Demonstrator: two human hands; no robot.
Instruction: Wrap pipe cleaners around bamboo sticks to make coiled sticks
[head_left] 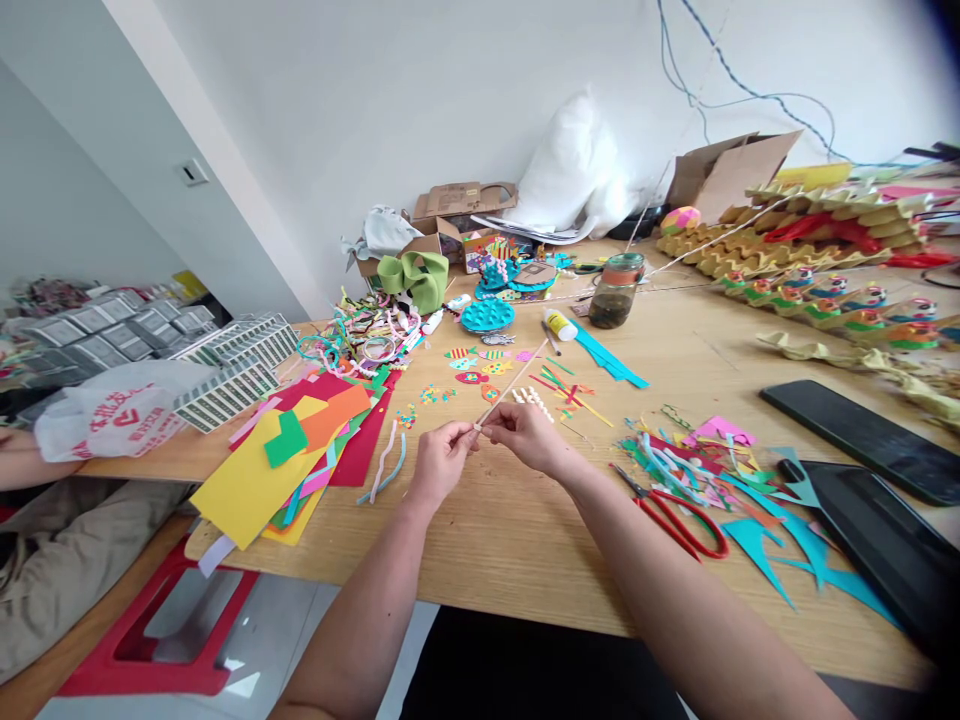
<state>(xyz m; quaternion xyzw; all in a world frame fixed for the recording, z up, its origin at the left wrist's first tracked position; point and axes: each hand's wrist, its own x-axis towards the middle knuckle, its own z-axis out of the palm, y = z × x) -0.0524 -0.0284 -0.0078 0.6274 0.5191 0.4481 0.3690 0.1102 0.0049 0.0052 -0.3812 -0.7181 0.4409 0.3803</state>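
Note:
My left hand and my right hand meet above the front middle of the table, fingertips pinched together. Between them they hold one end of a thin pale strip, whose free end slants up to the right. Its material is too fine to make out. Just beyond my fingers lie colourful paper fish, white wavy strips and thin coloured paper strips. A pink fuzzy strip and a blue one rest left of my left hand.
Red-handled scissors lie right of my right forearm, among paper scraps. Coloured paper sheets are stacked at left. A glue stick, a glass jar and egg trays stand farther back. Another person's leg shows at left.

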